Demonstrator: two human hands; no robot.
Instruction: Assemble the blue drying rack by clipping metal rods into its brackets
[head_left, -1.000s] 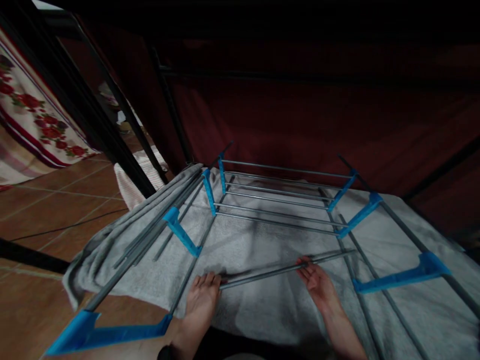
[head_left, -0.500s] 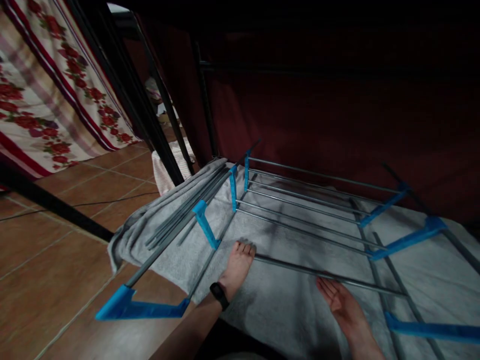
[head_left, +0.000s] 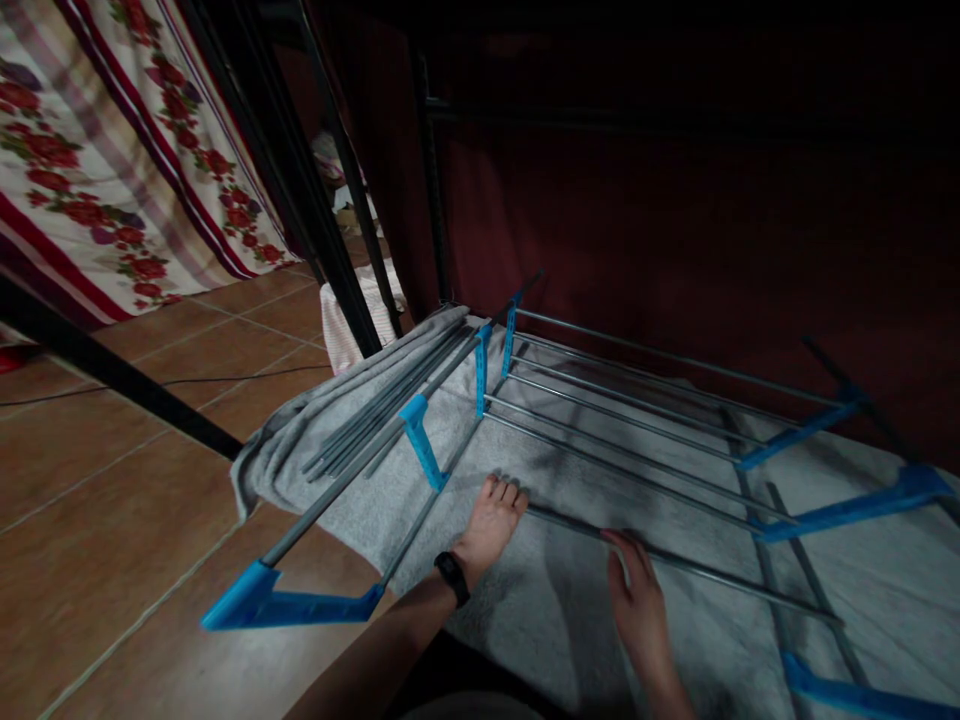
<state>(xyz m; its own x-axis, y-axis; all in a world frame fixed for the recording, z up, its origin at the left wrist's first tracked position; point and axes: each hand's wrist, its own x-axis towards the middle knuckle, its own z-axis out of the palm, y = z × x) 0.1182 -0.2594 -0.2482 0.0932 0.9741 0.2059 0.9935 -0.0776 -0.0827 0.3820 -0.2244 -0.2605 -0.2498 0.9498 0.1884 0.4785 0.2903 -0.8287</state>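
A loose grey metal rod point(head_left: 697, 570) lies across a grey towel point(head_left: 525, 620) on the floor. My left hand point(head_left: 491, 525), with a black band on the wrist, grips the rod's left end, fingers curled over it. My right hand point(head_left: 637, 600) rests on the rod's middle with fingers bent around it. Just beyond stands a partly built rack point(head_left: 622, 420) of grey rods joined by blue plastic brackets point(head_left: 421, 440).
A bundle of spare grey rods point(head_left: 375, 410) lies on the towel's left side. A blue bracket point(head_left: 292, 605) sits on the brown tiled floor at front left. Black frame posts point(head_left: 330, 240), a floral cloth point(head_left: 97, 160) and dark red fabric point(head_left: 675, 220) stand behind.
The rod has been carried forward toward the rack. My right hand turned from palm up to curled over the rod. The view swung left.
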